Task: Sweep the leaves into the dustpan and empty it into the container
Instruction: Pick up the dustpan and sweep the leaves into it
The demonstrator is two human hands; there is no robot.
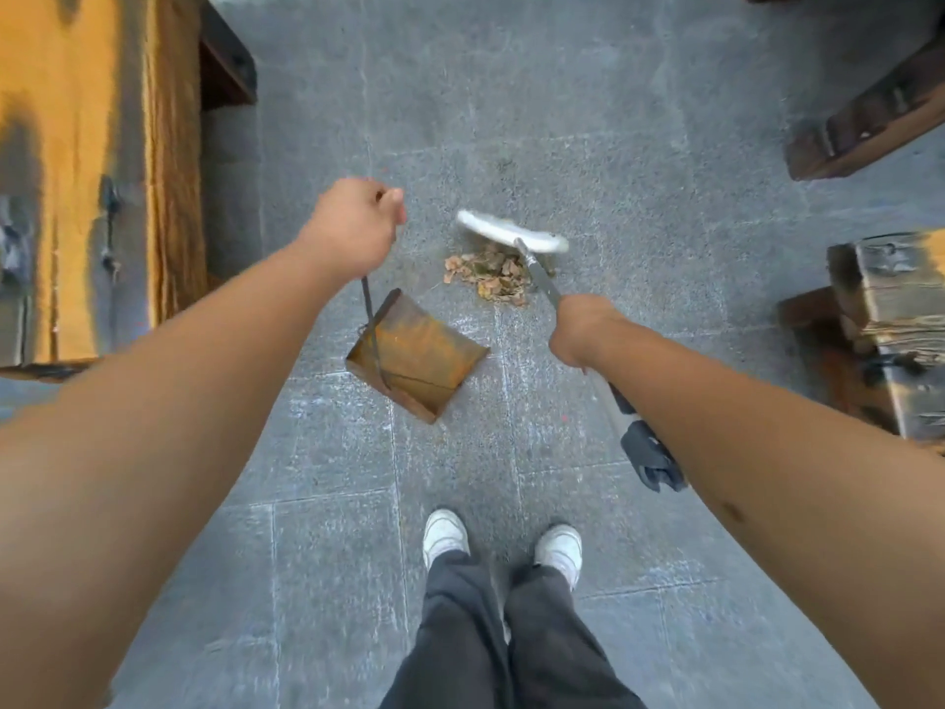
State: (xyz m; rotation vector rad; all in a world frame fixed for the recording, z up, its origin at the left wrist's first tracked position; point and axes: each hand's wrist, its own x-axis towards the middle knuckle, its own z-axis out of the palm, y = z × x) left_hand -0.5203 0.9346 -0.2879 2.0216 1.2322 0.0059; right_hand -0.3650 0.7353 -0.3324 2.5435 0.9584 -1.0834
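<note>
A small pile of dry brown leaves [488, 272] lies on the grey stone floor. A rusty orange metal dustpan [424, 350] rests on the floor to the near left of the pile, its open mouth facing the leaves. My left hand [353, 225] is closed around the top of the dustpan's thin upright handle [369, 319]. My right hand [580, 324] grips the metal shaft of a broom, whose white head [511, 231] sits on the floor just behind the leaves. No container is in view.
A long yellow wooden bench [92, 161] runs along the left. Dark wooden furniture [869, 120] stands at the right, with a weathered wooden block [895, 319] nearer. My white shoes [503, 545] stand on the tiled floor [332, 555] below the dustpan.
</note>
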